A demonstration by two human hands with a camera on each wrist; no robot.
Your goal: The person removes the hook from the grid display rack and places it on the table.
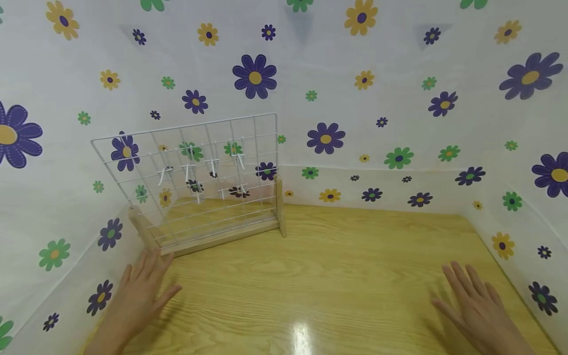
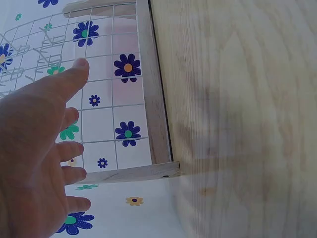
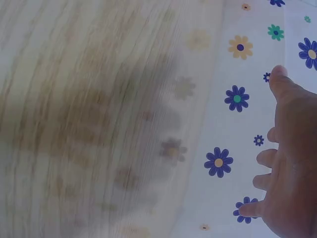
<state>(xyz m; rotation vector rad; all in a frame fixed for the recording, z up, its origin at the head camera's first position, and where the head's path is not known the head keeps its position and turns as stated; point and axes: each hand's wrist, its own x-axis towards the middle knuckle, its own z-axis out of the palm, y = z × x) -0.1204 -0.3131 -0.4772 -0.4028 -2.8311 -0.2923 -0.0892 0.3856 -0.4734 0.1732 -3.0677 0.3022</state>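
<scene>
Wire grid rack (image 1: 222, 239) upright on the left of the desk (image 1: 355, 266), spread left fingers just beside

Set toward the back of the desk and slanted, right end farther from the head camera than the left. Built from a white wire panel (image 1: 184, 127), a wooden left foot (image 1: 145, 230), a wooden right foot (image 1: 280, 207) and a wooden base rail (image 2: 152, 84) between the two. Several white hooks (image 1: 187, 172) on the wires, clustered around the middle rows, and printed flowers visible through the mesh.

Left hand (image 1: 137, 296) in front of the rack's near end, back turned up toward the head camera. Fingers spread, thumb stretched well out to the side; fingertips at the left foot in the head view, contact impossible to tell. In the left wrist view, thumb overlapping the mesh, other fingers fanned below.

Right hand (image 1: 477, 305) over the right side of the desk, well apart from the rack and near the side of the flowered sheet (image 1: 408, 98). Fingers extended and slightly spaced, thumb angled away toward the middle.

Soft shadows beside both hands on the wood grain, plus a bright glare (image 1: 302, 340) at the front. Around the desk, white sheet with purple, yellow and green flowers at the back and both sides.
</scene>
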